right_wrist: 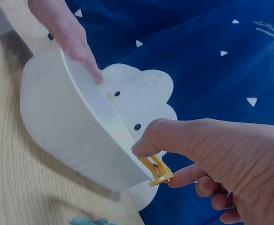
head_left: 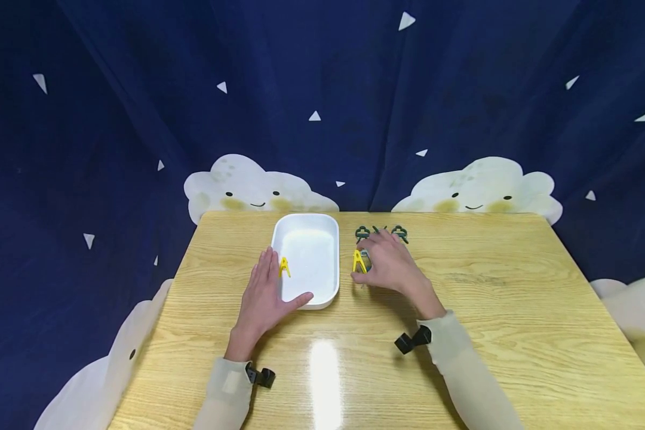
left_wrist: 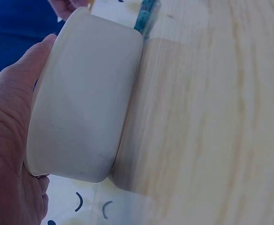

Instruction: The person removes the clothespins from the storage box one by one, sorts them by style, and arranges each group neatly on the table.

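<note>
A white rectangular tub [head_left: 312, 257] sits on the table. My left hand [head_left: 260, 295] rests along its left side, fingers straight and the thumb spread over the near rim; the left wrist view shows it against the tub wall [left_wrist: 85, 98]. Beside those fingers, at the tub's left side, is a yellow clothespin [head_left: 284, 267]. Just right of the tub, my right hand [head_left: 389, 263] pinches another yellow clothespin [head_left: 359, 263] between thumb and fingers. In the right wrist view this clothespin [right_wrist: 156, 171] overlaps the tub's rim corner.
Behind my right hand lie several dark green clips, among them a left one [head_left: 362, 233] and a right one [head_left: 400, 232]. The wooden table [head_left: 494, 298] ends at a dark blue curtain [head_left: 322, 77] printed with clouds.
</note>
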The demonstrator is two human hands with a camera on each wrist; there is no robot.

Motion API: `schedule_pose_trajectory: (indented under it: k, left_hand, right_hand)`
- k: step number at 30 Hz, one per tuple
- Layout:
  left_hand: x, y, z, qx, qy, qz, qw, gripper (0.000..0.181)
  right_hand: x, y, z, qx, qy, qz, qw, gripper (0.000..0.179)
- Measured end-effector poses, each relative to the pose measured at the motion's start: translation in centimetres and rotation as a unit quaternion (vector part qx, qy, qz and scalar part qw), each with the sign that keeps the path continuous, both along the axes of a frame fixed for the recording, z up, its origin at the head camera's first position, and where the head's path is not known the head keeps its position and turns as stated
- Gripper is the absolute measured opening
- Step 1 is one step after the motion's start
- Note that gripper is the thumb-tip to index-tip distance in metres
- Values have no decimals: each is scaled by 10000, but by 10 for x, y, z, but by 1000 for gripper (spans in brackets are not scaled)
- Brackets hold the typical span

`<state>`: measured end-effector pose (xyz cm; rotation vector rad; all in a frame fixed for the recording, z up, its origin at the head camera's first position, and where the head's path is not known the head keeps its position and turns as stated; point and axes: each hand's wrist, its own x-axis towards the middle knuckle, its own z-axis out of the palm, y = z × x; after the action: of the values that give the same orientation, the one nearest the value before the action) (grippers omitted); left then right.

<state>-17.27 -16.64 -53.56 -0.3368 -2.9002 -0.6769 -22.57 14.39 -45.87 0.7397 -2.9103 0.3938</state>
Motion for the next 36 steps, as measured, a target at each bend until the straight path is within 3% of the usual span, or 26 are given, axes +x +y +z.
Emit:
schedule_pose_trajectory:
  k: [21, 36]
  left_hand:
    - [0, 0, 1, 85, 81, -10, 9999, 133]
    - [1, 0, 2, 88, -46, 11, 10000, 133]
  right_hand:
    - [2, 44, -26, 14, -82, -280, 9996, 62]
    - [3, 63, -47, 181, -176, -408, 9988, 55]
